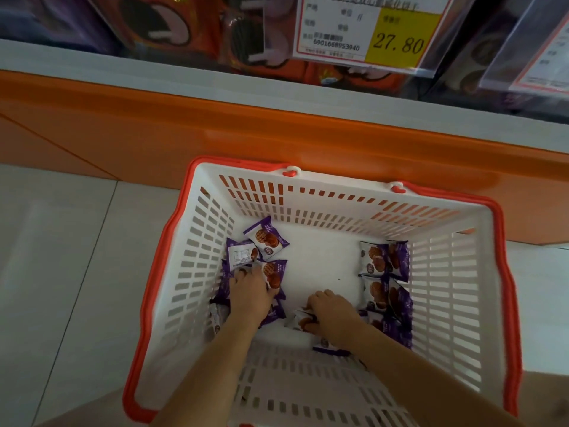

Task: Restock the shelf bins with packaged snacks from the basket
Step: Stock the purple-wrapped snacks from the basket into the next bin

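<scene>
White plastic basket [446,272] with an orange rim sits on the floor [77,241] against the shelf [277,134]. Purple snacks [383,260] lie along its left and right sides. The left hand [249,292] curls round snacks in the left pile; the right hand [334,315] pinches one near the middle.

A white price label [338,29] is hanging at the top, its yellow patch [400,35] showing 27.80 and a barcode number sitting beneath blurred print. A second label [545,60] is tilting in a clear holder at the far right, too blurred to read. Below them, a white ledge [123,72] is running across above an orange base panel [215,134], which is meeting pale floor tiles [61,241]
</scene>
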